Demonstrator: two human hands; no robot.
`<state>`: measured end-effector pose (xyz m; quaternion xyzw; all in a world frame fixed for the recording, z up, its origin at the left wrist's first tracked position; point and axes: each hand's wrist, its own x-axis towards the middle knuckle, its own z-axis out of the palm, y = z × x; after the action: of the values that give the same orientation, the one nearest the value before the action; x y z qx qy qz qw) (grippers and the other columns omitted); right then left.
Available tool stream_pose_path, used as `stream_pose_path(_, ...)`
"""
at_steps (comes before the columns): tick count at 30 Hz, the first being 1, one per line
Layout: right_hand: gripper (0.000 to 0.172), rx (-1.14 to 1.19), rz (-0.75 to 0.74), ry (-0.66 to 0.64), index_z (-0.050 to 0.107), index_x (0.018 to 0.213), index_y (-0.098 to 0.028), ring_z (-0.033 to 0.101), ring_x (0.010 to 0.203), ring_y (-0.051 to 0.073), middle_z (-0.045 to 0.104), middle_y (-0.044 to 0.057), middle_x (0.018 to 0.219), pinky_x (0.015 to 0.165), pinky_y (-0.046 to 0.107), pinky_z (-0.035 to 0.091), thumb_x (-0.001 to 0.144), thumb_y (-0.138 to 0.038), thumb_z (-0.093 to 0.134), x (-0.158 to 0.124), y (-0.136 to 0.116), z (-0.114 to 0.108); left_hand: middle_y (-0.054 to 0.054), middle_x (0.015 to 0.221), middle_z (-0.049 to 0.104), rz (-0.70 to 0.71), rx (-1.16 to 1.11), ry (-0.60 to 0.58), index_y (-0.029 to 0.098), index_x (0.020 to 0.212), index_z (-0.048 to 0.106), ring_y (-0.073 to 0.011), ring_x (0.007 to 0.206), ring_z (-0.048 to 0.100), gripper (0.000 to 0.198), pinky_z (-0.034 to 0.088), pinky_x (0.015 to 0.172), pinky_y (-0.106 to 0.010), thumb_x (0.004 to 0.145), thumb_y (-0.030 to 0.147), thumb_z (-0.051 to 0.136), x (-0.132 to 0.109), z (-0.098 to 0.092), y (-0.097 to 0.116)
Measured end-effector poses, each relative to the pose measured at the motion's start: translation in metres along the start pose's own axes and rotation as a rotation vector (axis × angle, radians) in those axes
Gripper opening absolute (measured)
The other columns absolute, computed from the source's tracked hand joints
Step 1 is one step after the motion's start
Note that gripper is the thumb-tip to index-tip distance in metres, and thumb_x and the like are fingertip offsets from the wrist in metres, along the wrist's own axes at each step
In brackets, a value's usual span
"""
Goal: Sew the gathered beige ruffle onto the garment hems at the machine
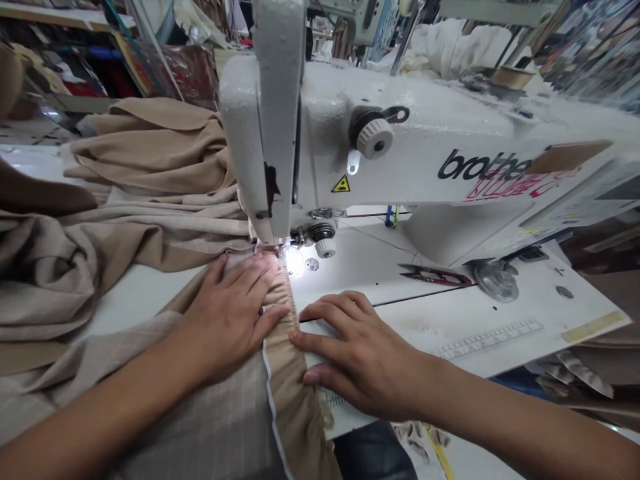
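My left hand (233, 313) lies flat, fingers stretched out, on beige fabric (150, 220) just in front of the needle area (280, 250) of a white sewing machine (380, 147). My right hand (350, 350) rests beside it on the machine bed (450, 320), its fingertips pressing against the fabric's folded edge with a white seam line (273, 393). A small lamp lights the presser foot. Both hands hold nothing; they press the cloth down.
Red thread snips (435, 275) and a metal bobbin disc (496, 280) lie on the bed to the right. More beige cloth is heaped at the left and behind. A printed ruler (490, 337) runs along the bed's front. Cluttered shelves stand behind.
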<state>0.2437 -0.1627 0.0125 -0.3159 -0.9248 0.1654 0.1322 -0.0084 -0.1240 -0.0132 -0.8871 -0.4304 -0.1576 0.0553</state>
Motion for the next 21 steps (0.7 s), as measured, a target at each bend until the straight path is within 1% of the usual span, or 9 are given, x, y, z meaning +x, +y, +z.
stream_pose_path(3, 0.044, -0.03, 0.003, 0.003, 0.064, 0.137, -0.02, 0.05, 0.127, 0.03, 0.06, 0.015, 0.138, 0.107, 0.051, 0.037, 0.109, -0.048, 0.045, 0.008, 0.007, 0.0, -0.023, 0.146, 0.061, -0.027, -0.003, -0.039, 0.008, 0.139, 0.058, -0.0376, 0.137, 0.055, 0.062, 0.032, 0.115, -0.067, 0.108, 0.051, 0.026, 0.01, 0.002, -0.01)
stream_pose_path(5, 0.044, -0.038, 0.003, -0.003, 0.063, 0.138, -0.02, 0.049, 0.128, 0.031, 0.06, 0.016, 0.138, 0.106, 0.051, 0.037, 0.109, -0.049, 0.045, 0.011, 0.009, 0.0, -0.022, 0.146, 0.061, -0.022, 0.009, -0.04, 0.008, 0.138, 0.059, -0.0397, 0.138, 0.053, 0.059, 0.03, 0.115, -0.069, 0.107, 0.049, 0.03, 0.013, -0.001, -0.01)
stream_pose_path(8, 0.048, -0.042, 0.007, -0.009, 0.062, 0.14, -0.02, 0.049, 0.128, 0.032, 0.059, 0.016, 0.139, 0.106, 0.053, 0.037, 0.109, -0.05, 0.045, 0.011, 0.008, 0.001, -0.025, 0.144, 0.062, 0.003, 0.048, 0.03, 0.003, 0.137, 0.06, -0.0435, 0.138, 0.051, 0.052, 0.031, 0.115, -0.068, 0.105, 0.038, 0.04, 0.01, -0.009, 0.001)
stream_pose_path(11, 0.05, -0.048, 0.001, -0.013, 0.059, 0.144, -0.019, 0.048, 0.131, 0.033, 0.058, 0.017, 0.141, 0.107, 0.054, 0.037, 0.109, -0.051, 0.042, 0.009, 0.006, 0.001, -0.026, 0.138, 0.064, 0.053, 0.055, 0.086, -0.001, 0.136, 0.059, -0.0403, 0.131, 0.057, 0.047, 0.034, 0.114, -0.063, 0.105, 0.03, 0.041, -0.001, -0.013, 0.016)
stream_pose_path(14, 0.049, -0.053, 0.001, -0.019, 0.06, 0.144, -0.02, 0.048, 0.132, 0.033, 0.059, 0.016, 0.141, 0.107, 0.054, 0.038, 0.109, -0.049, 0.043, 0.01, 0.007, 0.0, -0.024, 0.138, 0.065, 0.054, 0.03, 0.083, 0.002, 0.136, 0.059, -0.0379, 0.129, 0.059, 0.045, 0.034, 0.114, -0.062, 0.105, 0.031, 0.041, -0.01, -0.005, 0.021)
stream_pose_path(17, 0.048, -0.068, 0.0, -0.019, 0.059, 0.145, -0.021, 0.048, 0.132, 0.032, 0.059, 0.016, 0.141, 0.108, 0.054, 0.038, 0.109, -0.049, 0.044, 0.016, 0.014, -0.001, -0.023, 0.143, 0.063, 0.012, -0.006, 0.063, 0.005, 0.141, 0.056, -0.0377, 0.134, 0.056, 0.049, 0.031, 0.117, -0.062, 0.105, 0.035, 0.041, -0.009, 0.003, 0.013)
stream_pose_path(19, 0.049, -0.086, 0.004, -0.01, 0.058, 0.147, -0.022, 0.048, 0.133, 0.032, 0.058, 0.016, 0.143, 0.111, 0.054, 0.036, 0.109, -0.05, 0.044, 0.022, 0.021, 0.0, -0.023, 0.143, 0.063, -0.013, -0.013, 0.06, 0.006, 0.141, 0.057, -0.0378, 0.133, 0.057, 0.051, 0.031, 0.116, -0.064, 0.106, 0.038, 0.037, -0.002, 0.006, 0.005)
stream_pose_path(21, 0.05, -0.106, 0.011, -0.002, 0.058, 0.148, -0.023, 0.046, 0.134, 0.031, 0.056, 0.015, 0.145, 0.113, 0.054, 0.033, 0.109, -0.052, 0.043, 0.029, 0.028, 0.0, -0.022, 0.143, 0.063, -0.03, -0.009, 0.024, 0.008, 0.14, 0.059, -0.0381, 0.132, 0.058, 0.054, 0.032, 0.115, -0.066, 0.107, 0.041, 0.032, 0.006, 0.006, -0.003)
